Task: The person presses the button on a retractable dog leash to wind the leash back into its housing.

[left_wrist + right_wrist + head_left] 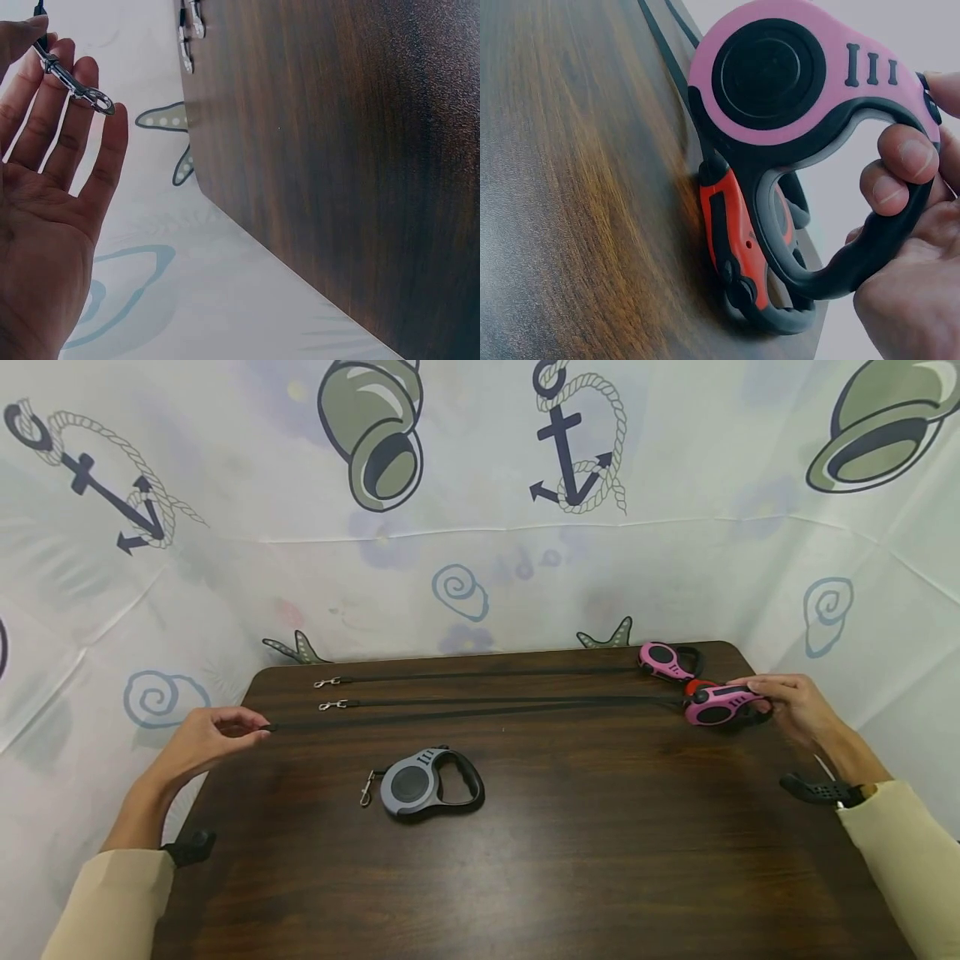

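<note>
At the table's right side my right hand [801, 714] grips the black handle of a pink retractable dog leash [716, 706], fingers curled through the loop. Its black strap [450, 716] is drawn out leftward across the table. My left hand [213, 739] pinches the strap's far end between thumb and finger, beyond the left edge of the tabletop. In the left wrist view, the metal clip [79, 88] hangs from that end across the other, extended fingers. Just behind the held leash sits a red retractable leash [739, 232], partly hidden by it.
Another pink leash [660, 658] lies at the back right. Two metal clips [327, 682] end the straps stretched leftward along the table's back. A grey retractable leash [411, 783] with its clip lies mid-table on the dark wooden table [525, 877]. Patterned white cloth [480, 485] surrounds the back and sides.
</note>
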Demonstrator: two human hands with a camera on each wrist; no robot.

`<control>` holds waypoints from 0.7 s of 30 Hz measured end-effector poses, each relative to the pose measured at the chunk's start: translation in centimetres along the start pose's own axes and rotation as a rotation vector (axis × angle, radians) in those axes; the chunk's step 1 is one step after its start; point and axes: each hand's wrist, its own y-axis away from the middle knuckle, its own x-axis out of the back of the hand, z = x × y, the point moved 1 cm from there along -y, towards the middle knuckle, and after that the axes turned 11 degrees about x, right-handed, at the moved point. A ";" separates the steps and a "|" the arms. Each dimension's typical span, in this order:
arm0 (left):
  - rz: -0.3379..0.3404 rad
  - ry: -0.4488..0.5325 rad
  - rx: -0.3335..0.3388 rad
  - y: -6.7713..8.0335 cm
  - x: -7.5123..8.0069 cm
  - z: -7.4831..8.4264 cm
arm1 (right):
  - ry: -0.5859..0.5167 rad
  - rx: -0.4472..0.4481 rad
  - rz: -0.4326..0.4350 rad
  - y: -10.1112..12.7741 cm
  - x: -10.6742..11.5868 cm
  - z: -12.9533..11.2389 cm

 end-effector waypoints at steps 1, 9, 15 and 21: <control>0.000 -0.001 -0.003 0.0 0.0 -0.1 | 0.002 0.002 0.004 0.0 0.0 0.0; 0.016 -0.028 -0.003 0.0 0.2 -0.2 | 0.039 -0.040 0.039 -0.2 -0.4 0.5; 0.022 -0.045 0.011 0.0 0.1 0.0 | 0.032 -0.067 0.092 -0.2 -0.4 0.7; 0.018 -0.023 -0.002 0.2 -0.3 0.1 | 0.080 -0.095 0.089 -0.2 -0.4 1.0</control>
